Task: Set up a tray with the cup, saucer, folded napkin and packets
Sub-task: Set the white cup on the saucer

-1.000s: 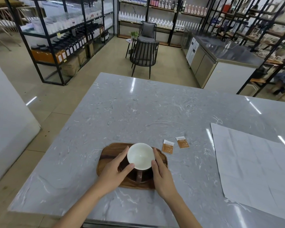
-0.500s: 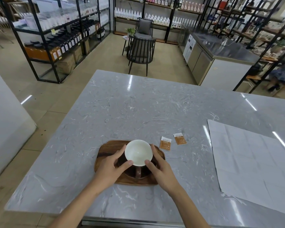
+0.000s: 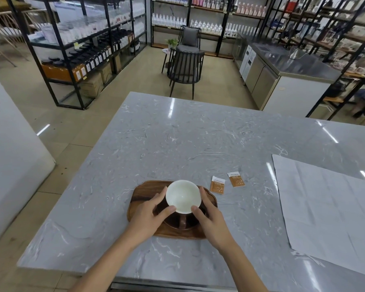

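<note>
A dark wooden tray (image 3: 144,191) lies near the front edge of the grey marble table. On it rests a dark brown saucer (image 3: 190,223), and on the saucer stands a cup (image 3: 182,196), white inside, its brown handle pointing toward me. My left hand (image 3: 148,213) and my right hand (image 3: 211,218) clasp the cup from either side, thumbs and fingers on its wall. Two orange packets (image 3: 217,185) (image 3: 236,179) lie flat on the table just right of the tray. A large unfolded white napkin (image 3: 329,209) is spread at the right.
The marble table (image 3: 177,140) stretches away from me, its left edge dropping to the floor beside a white block (image 3: 11,157). Beyond the table stand dark chairs (image 3: 185,66), black shelving with bottles, and a steel counter (image 3: 293,62).
Both hands have stayed on the cup, with the fingers closing slightly tighter around it. The view has shifted a little; cup, saucer and tray keep their place.
</note>
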`<state>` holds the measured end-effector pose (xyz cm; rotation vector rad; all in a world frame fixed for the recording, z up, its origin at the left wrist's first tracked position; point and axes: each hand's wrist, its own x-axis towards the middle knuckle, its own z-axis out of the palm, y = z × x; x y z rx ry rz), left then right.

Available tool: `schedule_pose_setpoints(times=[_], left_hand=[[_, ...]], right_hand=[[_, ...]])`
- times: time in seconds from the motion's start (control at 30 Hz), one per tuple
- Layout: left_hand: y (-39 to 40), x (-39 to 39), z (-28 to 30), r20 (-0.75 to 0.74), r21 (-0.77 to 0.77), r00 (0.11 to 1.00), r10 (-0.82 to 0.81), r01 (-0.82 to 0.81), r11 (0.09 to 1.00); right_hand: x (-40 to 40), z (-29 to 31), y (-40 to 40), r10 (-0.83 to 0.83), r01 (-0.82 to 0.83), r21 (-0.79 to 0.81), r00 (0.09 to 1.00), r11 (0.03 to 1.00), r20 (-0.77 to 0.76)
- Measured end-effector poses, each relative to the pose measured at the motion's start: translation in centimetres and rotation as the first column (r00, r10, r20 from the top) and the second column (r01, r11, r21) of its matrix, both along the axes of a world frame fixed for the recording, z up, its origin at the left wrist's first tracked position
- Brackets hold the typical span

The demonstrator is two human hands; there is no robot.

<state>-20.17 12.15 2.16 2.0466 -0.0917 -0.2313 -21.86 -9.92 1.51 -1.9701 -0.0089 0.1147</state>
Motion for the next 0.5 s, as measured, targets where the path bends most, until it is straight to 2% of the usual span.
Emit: schedule_pose_setpoints(times=[0.5], left_hand=[[0.26,0.03,0.15,-0.016,0.031,0.999,-0.042,0.043,0.999]], right_hand=[[-0.08,-0.12,0.49,-0.013,0.013,0.039,1.0,0.999,-0.004]])
